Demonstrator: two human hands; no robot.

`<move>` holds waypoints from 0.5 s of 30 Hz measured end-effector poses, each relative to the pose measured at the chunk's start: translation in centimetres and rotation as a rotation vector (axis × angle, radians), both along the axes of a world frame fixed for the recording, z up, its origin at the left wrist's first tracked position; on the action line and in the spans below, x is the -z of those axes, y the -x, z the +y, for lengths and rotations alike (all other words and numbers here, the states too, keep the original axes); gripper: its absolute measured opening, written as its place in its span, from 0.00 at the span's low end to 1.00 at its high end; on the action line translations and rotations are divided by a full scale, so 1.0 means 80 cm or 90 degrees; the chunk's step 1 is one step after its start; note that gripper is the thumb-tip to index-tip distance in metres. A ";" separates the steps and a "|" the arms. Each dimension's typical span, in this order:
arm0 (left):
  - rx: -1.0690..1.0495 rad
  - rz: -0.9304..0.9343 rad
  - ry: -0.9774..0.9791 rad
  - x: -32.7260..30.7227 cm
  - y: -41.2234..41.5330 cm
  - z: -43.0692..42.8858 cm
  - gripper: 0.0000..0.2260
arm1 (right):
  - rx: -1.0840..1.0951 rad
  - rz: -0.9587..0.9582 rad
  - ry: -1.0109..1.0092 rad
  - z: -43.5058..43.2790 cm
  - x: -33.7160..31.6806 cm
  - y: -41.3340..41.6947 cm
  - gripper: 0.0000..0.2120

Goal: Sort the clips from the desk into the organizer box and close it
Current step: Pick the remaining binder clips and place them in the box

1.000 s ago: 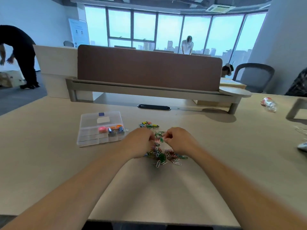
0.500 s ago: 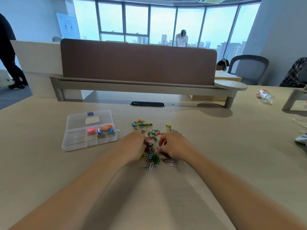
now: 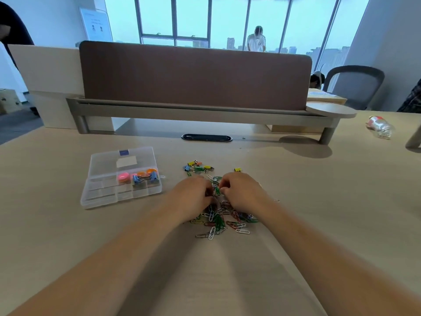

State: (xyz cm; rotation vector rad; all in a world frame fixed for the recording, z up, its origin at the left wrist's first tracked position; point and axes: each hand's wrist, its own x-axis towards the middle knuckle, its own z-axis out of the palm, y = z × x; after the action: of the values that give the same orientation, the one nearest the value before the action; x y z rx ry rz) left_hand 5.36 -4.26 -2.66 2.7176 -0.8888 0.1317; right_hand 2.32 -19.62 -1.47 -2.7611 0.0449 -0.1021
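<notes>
While the 2 hands sit knuckles-up near the middle of the desk (image 3: 319, 201), the left hand (image 3: 193, 197) and right hand (image 3: 243, 192) curl their fingers down into the pile of paper clips (image 3: 218, 222); whether either pinches a clip cannot be told. Binder clips (image 3: 198, 167) lie just beyond, toward the far edge. The organizer box (image 3: 100, 197) rests apart, toward the left edge.

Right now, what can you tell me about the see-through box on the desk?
The organizer box is clear plastic, flat and rectangular, split into small compartments. It lies on the desk, left of the clip pile. A blue tab sits on its far edge, a white label beside it. Pink and orange round pieces and blue binder clips fill some middle compartments. No hand touches it. Whether its lid is shut is unclear.
</notes>
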 end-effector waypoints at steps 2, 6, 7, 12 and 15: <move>-0.003 0.000 0.001 0.000 -0.002 -0.003 0.09 | -0.002 0.001 -0.003 -0.001 0.001 -0.001 0.07; -0.006 0.007 0.020 -0.001 0.000 -0.006 0.07 | 0.001 -0.007 -0.005 -0.006 0.004 -0.003 0.06; -0.006 0.007 0.028 -0.001 0.000 -0.005 0.08 | 0.003 -0.008 -0.007 -0.008 0.004 -0.003 0.06; -0.033 0.003 0.051 -0.004 -0.003 0.000 0.10 | 0.011 -0.019 -0.012 -0.013 0.000 -0.005 0.06; -0.053 0.003 0.061 -0.005 -0.005 0.006 0.08 | 0.013 -0.020 -0.008 -0.011 0.000 -0.009 0.07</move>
State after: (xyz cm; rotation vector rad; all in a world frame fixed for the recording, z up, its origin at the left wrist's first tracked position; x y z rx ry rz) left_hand 5.78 -3.74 -2.24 2.6648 -0.7482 0.1807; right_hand 3.03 -20.51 -1.45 -2.7466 0.0651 -0.1500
